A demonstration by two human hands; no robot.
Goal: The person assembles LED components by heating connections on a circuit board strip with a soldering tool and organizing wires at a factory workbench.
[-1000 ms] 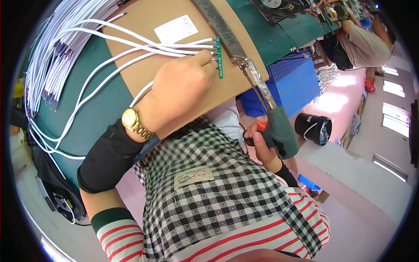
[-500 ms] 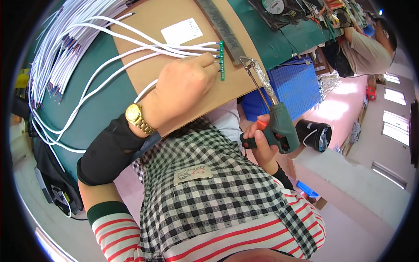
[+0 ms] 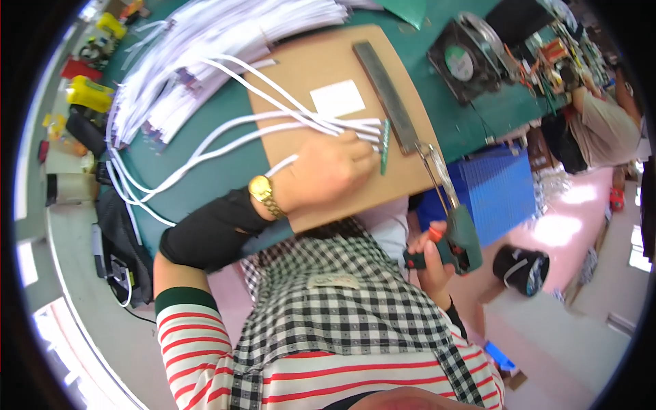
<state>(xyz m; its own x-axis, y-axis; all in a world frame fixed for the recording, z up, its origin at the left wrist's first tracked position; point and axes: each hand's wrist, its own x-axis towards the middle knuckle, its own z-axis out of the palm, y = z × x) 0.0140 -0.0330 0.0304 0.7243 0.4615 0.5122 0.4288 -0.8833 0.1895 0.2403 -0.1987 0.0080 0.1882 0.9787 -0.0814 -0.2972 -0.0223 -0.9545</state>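
My left hand (image 3: pixel 328 171), with a gold watch at the wrist, is closed on a white cable (image 3: pixel 282 165) beside a narrow green circuit board strip (image 3: pixel 385 147). Several more white cables (image 3: pixel 273 118) run over that hand to the strip; the fingertips are partly hidden. My right hand (image 3: pixel 432 268) grips a dark green soldering gun (image 3: pixel 465 236) with a red trigger. Its metal barrel points up toward the near end of a dark flat bar (image 3: pixel 386 96), off to the right of the strip. Beneath the strip and bar lies a brown cardboard sheet (image 3: pixel 328 58).
A large bundle of white cables (image 3: pixel 232 34) lies at the table's far left. A white label (image 3: pixel 338 98) is on the cardboard. A black fan (image 3: pixel 458 61) stands far right. Lower right are a blue crate (image 3: pixel 495 184) and a black bucket (image 3: pixel 523 270). Another person (image 3: pixel 608 126) works beyond.
The whole view has shifted, so everything sits further right and lower in it. Both hands keep their grips, and the soldering gun stays by the end of the bar.
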